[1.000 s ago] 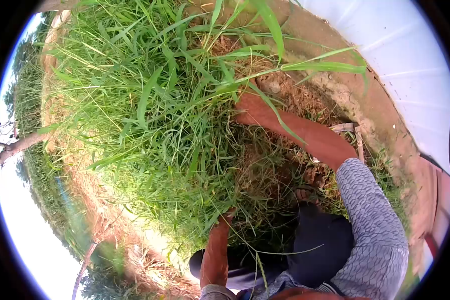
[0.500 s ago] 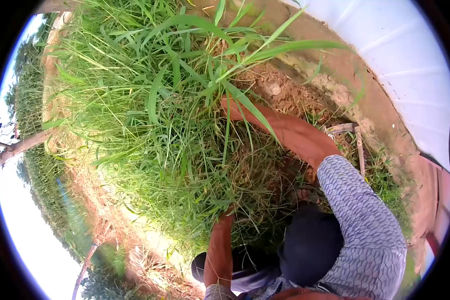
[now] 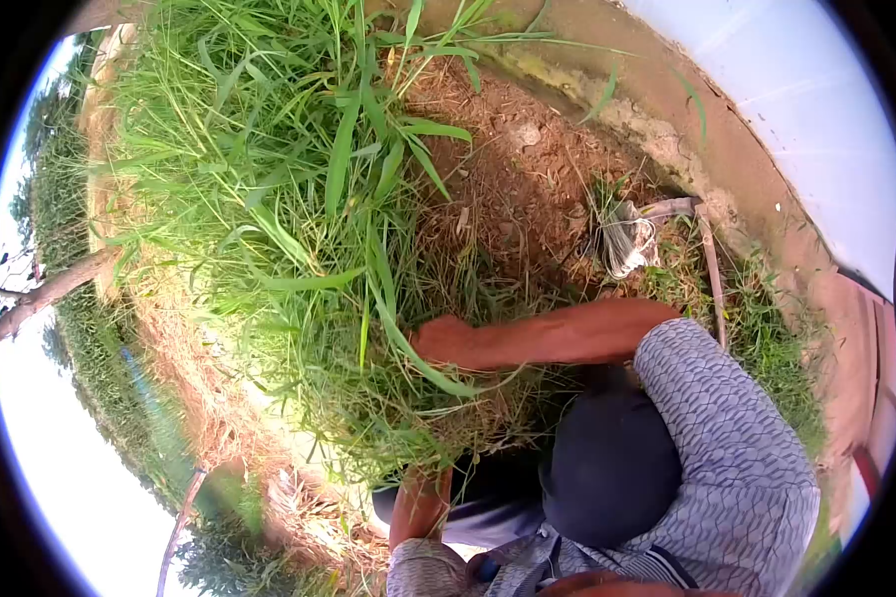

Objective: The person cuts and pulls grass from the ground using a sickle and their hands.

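Crosswise, right hand (image 3: pixel 442 340) reaches into grass (image 3: pixel 294 234), left hand (image 3: pixel 428 485) nearer; I can't tell either grip's closure.

reddish ground (image 3: pixel 533 194) shows at one o'clock, carrying grass (image 3: pixel 259 219) at ten, a pale stringy bundle (image 3: pixel 628 244) at two, a stick (image 3: pixel 712 274) at three.

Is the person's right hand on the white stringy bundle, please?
No, the right hand is at the green grass, apart from the white bundle.
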Motion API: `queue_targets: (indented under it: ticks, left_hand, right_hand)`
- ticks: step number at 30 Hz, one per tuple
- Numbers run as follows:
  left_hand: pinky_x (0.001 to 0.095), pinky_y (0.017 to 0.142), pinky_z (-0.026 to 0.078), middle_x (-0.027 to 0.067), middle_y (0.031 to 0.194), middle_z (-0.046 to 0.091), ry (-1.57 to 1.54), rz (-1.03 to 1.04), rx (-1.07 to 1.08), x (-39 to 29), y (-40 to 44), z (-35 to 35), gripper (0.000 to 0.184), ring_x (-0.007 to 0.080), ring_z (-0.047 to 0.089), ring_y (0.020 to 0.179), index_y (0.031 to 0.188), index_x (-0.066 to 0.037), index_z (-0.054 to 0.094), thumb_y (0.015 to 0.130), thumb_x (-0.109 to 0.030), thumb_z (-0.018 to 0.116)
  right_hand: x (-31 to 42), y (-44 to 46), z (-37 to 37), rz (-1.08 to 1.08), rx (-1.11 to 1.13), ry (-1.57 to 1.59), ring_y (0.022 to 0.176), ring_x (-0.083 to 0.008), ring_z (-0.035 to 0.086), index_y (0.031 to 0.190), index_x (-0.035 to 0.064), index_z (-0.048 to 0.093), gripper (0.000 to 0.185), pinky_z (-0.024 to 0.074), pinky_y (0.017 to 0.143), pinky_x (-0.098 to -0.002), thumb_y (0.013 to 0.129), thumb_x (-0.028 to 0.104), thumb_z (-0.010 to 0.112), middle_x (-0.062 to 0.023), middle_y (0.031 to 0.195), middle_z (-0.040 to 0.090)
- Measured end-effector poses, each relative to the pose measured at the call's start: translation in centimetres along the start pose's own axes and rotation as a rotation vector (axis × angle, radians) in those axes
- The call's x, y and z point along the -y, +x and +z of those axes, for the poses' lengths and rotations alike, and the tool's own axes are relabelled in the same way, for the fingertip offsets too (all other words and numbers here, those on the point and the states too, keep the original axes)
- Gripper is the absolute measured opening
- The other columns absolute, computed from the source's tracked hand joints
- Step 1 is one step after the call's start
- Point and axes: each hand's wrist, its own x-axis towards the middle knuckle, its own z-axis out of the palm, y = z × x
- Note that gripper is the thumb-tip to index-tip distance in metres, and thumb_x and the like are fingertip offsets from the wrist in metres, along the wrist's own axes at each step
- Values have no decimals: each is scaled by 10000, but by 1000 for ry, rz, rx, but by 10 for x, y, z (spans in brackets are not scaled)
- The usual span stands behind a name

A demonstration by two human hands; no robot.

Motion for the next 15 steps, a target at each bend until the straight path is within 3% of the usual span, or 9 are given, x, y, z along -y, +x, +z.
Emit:
queue_targets:
  ticks: [1,5,8,9,11,12,13,14,15]
  left_hand:
    - [366,782,492,140,1099,615,-44,11,34,-17,-11,-3,294,262,600,959,1085,-29,594,896,-246,532]
    - [358,768,498,135,1089,620,-8,263,216,-114,-29,-26,279,252,609,942,1071,-31,599,906,-241,521]
    - [310,762,495,118,1098,608,1080,741,311,-209,13,-48,225,201,603,940,1005,-32,598,885,-213,539]
    - [309,681,496,96,982,642,733,759,226,-206,38,-44,210,186,607,797,1003,-30,608,915,-207,536]
    - [287,595,490,65,823,670,-204,455,240,-228,86,-43,188,139,592,627,991,-26,614,936,-196,558]
    - [266,591,485,58,780,665,-776,116,324,-253,108,-46,179,108,575,600,980,-23,610,928,-192,582]
    - [230,574,478,40,830,666,-879,152,123,-261,130,-39,202,65,559,616,976,-10,600,927,-206,600]
    - [307,699,520,128,1081,631,-682,199,-4,-251,163,-25,393,171,624,846,1178,1,536,893,-248,645]
    - [307,699,520,128,1081,631,-684,196,-7,-247,182,-14,393,171,624,846,1178,1,536,893,-248,645]
  right_hand:
    - [6,1,4,-58,61,-309,752,-325,654,1084,19,571,308,533,569,-461,868,237,598,-173,765,635]
    - [-33,26,6,42,263,-155,729,-305,653,1068,-1,576,269,530,555,-457,892,203,572,-175,786,637]
    - [-51,1,-46,292,237,5,772,-290,631,1119,12,564,270,526,637,-439,924,198,544,-159,880,624]
    - [-61,-16,-59,336,137,144,800,-279,628,1148,10,550,296,527,662,-427,926,205,546,-158,923,619]
    - [-78,-59,-80,405,-115,505,856,-257,621,1207,6,523,353,528,712,-402,928,220,551,-156,1010,608]
    - [-86,-83,-90,422,-248,686,884,-246,618,1236,4,509,382,529,738,-390,930,228,553,-155,1054,602]
    - [-90,-110,-100,431,-378,841,912,-235,614,1265,1,495,412,530,763,-377,931,236,556,-155,1097,597]
    - [-93,-139,-107,433,-517,970,940,-224,611,1295,-1,481,443,530,788,-365,933,243,558,-154,1141,591]
    - [-94,-170,-111,438,-647,1043,968,-213,608,1324,-3,467,474,531,813,-353,934,251,561,-153,1184,586]
